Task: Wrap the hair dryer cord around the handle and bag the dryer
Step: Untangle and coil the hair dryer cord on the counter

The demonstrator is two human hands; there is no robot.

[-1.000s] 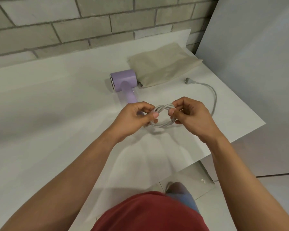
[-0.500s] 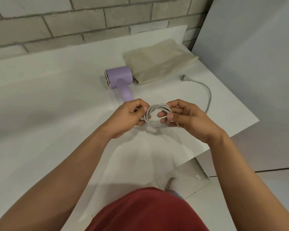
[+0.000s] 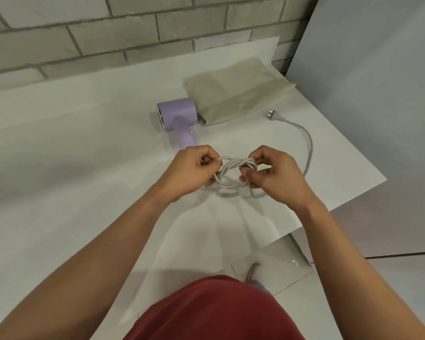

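A lilac hair dryer [image 3: 178, 116] lies on the white table [image 3: 84, 168], its handle pointing toward me. Its grey cord [image 3: 232, 174] is gathered into a small coil just below the handle's end. My left hand [image 3: 192, 173] pinches the coil's left side and my right hand [image 3: 275, 175] pinches its right side. The rest of the cord loops out to the right, ending in the plug [image 3: 271, 115] lying on the table. A beige cloth bag [image 3: 233, 92] lies flat behind the dryer, touching its right end.
A grey brick wall [image 3: 108, 33] runs along the table's back edge. A pale panel [image 3: 378, 94] stands at the right, past the table's right edge. The floor and a foot [image 3: 253, 272] show below the near corner.
The coil has been drawn slightly wider between my hands, and a loop of cord now hangs below my right hand. The dryer and bag have not moved on the table.
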